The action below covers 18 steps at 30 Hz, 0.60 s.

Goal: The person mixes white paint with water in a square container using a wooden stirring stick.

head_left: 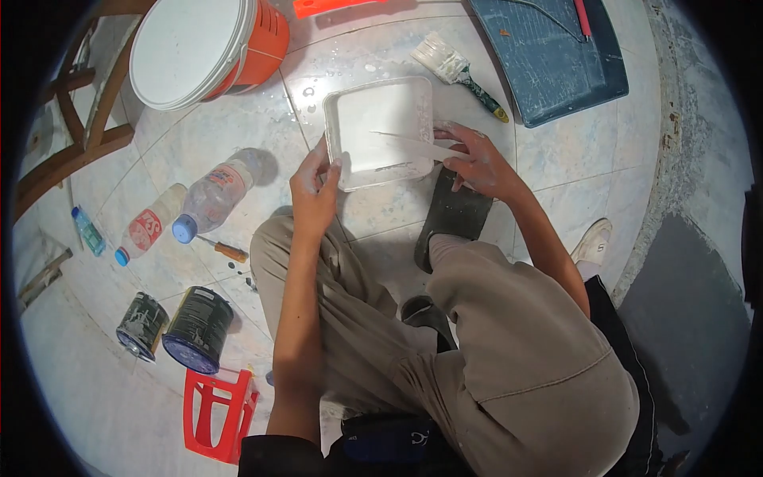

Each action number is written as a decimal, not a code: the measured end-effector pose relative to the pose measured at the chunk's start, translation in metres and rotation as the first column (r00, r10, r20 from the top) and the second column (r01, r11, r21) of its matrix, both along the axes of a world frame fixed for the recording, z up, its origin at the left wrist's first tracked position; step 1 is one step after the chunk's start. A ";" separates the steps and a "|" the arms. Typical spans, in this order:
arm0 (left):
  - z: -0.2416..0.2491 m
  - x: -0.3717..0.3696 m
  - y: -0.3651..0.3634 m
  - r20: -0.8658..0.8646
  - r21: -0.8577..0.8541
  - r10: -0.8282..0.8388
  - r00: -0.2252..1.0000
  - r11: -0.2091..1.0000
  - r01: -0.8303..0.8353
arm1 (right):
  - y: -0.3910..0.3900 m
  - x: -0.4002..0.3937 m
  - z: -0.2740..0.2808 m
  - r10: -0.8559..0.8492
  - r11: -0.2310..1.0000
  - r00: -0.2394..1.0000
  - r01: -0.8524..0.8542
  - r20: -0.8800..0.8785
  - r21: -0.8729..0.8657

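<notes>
A white rectangular tub (348, 176) with white paint in it is in front of me, tilted slightly. My left hand (312, 191) grips its near left corner, thumb at the rim and fingers partly hidden behind the side. Closed around a flat whitish stick (421, 146), my right hand (477, 162) is at the tub's right edge. The stick's far end reaches over the white paint. Whitish smears show on the fingers of both hands. A paint-covered brush (445, 60) lies on the floor beyond the tub.
An orange bucket with a white lid (191, 48) stands upper left; a dark paint tray (564, 79) lies upper right. Plastic bottles (218, 195), a wooden-handled tool (230, 251), dark cans (199, 326) and a red stool (218, 413) are at left.
</notes>
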<state>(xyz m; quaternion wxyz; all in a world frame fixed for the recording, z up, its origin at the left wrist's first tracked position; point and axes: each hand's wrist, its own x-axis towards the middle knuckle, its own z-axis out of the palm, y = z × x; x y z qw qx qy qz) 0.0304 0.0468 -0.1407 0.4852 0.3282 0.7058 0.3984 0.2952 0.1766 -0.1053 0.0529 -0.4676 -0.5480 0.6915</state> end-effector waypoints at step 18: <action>-0.007 -0.009 -0.003 0.085 -0.132 0.110 0.990 0.986 -0.098 | 0.014 -0.014 -0.005 0.024 0.998 0.999 -0.022 -0.032 0.061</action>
